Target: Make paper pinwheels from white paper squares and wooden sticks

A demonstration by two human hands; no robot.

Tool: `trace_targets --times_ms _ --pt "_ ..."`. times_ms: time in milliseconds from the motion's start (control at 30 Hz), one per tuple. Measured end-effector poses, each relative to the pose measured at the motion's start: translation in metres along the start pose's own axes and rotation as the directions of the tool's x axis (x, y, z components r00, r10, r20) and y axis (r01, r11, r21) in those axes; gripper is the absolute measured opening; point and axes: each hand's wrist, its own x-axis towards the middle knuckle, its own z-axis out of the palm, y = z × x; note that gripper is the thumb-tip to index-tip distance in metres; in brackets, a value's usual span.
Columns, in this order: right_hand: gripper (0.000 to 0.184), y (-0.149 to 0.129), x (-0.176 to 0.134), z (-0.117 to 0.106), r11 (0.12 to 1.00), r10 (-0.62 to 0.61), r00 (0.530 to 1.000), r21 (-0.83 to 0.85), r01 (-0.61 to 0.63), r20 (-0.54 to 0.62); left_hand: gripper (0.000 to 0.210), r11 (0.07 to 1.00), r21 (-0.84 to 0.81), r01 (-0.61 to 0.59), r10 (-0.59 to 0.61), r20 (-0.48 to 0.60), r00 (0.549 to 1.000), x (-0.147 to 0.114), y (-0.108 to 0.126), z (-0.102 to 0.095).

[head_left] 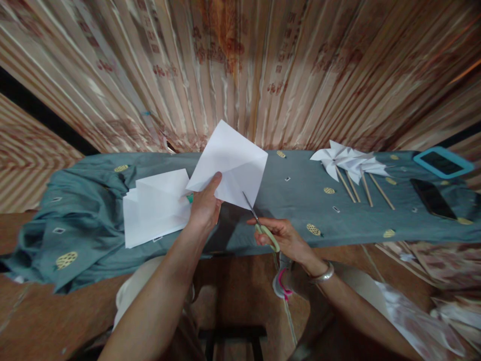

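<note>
My left hand point(206, 204) pinches a white square sheet of paper point(229, 160) by its lower left edge, thumb on top and fingers underneath. Faint crease lines cross the sheet, which is held up over the bench. In my right hand point(283, 235) is a pair of scissors point(267, 235) with light green handles. Their blades meet the sheet at its lower corner, pointing up toward its middle. How far the blades are apart is hard to make out. To the left of my left hand lies a stack of white paper sheets point(158, 205).
A green-grey cloth point(296, 200) with pineapple prints covers the narrow bench. Several white paper pinwheels point(349, 160) on wooden sticks lie to the right, near a black phone point(432, 198) and a blue-framed tablet point(443, 162). A pleated curtain point(240, 75) hangs right behind.
</note>
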Motion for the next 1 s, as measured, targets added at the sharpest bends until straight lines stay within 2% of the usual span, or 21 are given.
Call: trace_targets --times_ms 767,1000 --pt "0.048 -0.0015 0.0008 0.0022 0.998 0.041 0.998 0.043 -0.039 -0.043 0.022 1.000 0.022 -0.005 0.004 0.004 1.000 0.0004 -0.0019 -0.0020" --pt "0.048 -0.0029 0.0002 0.0020 1.000 0.020 0.999 0.000 -0.020 -0.044 0.023 0.999 0.034 0.026 -0.026 0.010 1.000 -0.0010 -0.0055 -0.0014"
